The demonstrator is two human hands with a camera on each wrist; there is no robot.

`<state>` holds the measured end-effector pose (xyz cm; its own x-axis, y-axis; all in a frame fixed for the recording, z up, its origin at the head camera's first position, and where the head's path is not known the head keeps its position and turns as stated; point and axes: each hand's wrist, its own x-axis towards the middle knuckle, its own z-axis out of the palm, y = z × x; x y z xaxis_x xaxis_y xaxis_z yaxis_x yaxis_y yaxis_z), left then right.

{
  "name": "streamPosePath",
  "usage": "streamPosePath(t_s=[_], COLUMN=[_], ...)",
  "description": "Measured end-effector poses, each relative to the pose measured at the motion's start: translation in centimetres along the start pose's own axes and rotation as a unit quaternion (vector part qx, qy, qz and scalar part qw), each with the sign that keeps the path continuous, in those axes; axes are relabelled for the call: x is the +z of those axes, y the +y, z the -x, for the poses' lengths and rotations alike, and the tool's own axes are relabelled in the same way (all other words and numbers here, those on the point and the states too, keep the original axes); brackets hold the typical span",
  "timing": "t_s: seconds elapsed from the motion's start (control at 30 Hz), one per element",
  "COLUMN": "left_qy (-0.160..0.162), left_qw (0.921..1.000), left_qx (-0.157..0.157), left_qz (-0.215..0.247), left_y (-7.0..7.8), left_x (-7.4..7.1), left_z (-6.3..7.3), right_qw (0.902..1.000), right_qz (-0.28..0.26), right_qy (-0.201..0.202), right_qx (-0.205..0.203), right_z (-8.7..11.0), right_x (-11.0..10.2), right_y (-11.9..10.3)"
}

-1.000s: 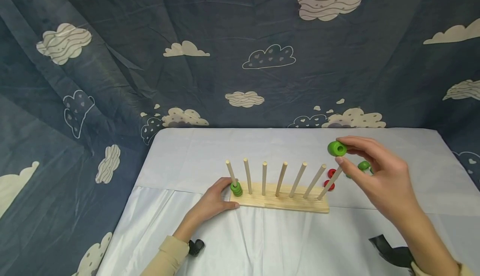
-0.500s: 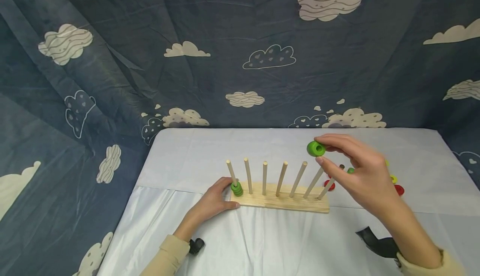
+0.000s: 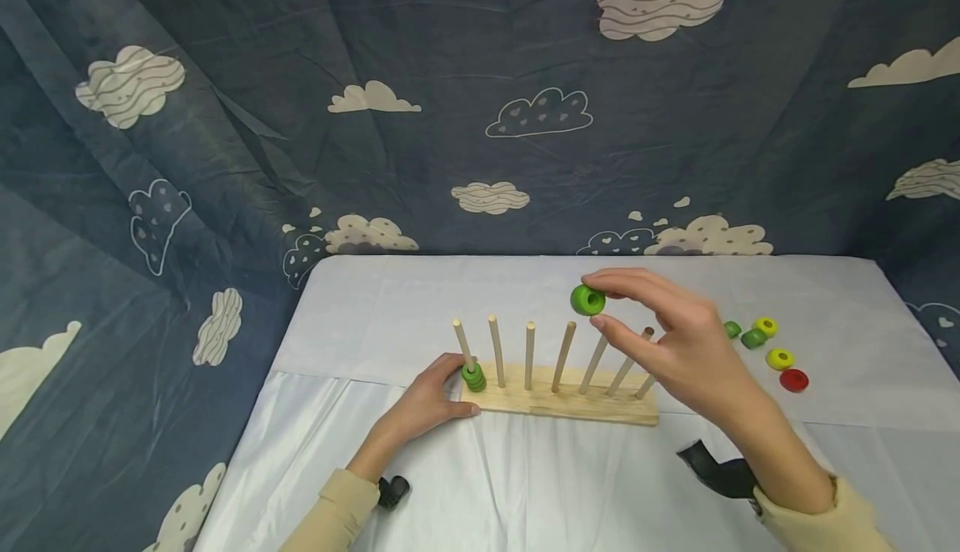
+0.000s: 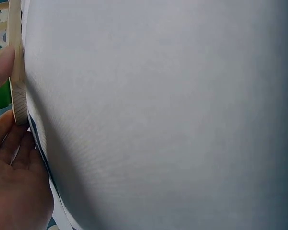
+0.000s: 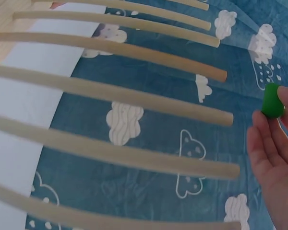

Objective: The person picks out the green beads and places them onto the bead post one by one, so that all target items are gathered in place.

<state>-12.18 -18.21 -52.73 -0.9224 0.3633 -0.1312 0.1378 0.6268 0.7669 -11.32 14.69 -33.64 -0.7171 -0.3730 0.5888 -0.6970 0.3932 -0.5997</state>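
A wooden base [image 3: 562, 406] with several upright pegs lies on the white cloth. On its leftmost peg sits a stack of green beads [image 3: 473, 378]. My left hand [image 3: 423, 402] grips the left end of that base, thumb at the front edge and fingers behind; the left wrist view shows the thumb and fingers around the base's end [image 4: 20, 103]. Between thumb and fingertips my right hand [image 3: 675, 335] pinches a green bead [image 3: 587, 300], its hole facing forward, above the pegs right of the middle. In the right wrist view the green bead [image 5: 272, 100] is beyond the peg tips.
Right of the base lie loose beads: green ones [image 3: 753, 338], yellow ones [image 3: 780, 358] and a red one [image 3: 794, 380]. A dark curtain [image 3: 480, 143] with cloud prints hangs behind the table. A black strap [image 3: 716, 469] hangs by the right wrist.
My right hand has moved left with the green bead, from past the rightmost peg to over the pegs right of the middle. Loose beads behind it came into view. The left hand stayed put.
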Motion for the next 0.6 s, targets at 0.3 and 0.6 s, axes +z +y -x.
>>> streamPosePath(t_s=[0.3, 0.6], left_qy=[0.000, -0.006], left_qw=[1.0000, 0.9999], left_qx=[0.001, -0.001], left_qz=[-0.003, 0.010], left_y=[-0.2, 0.0], left_x=[0.0, -0.1], left_z=[-0.1, 0.0], right_qw=[0.9993, 0.9970], right_qz=[-0.018, -0.048], right_qy=[-0.033, -0.060], right_qx=[-0.002, -0.008], right_z=[-1.0, -2.1], right_x=[1.4, 3.1], right_y=[-0.4, -0.5])
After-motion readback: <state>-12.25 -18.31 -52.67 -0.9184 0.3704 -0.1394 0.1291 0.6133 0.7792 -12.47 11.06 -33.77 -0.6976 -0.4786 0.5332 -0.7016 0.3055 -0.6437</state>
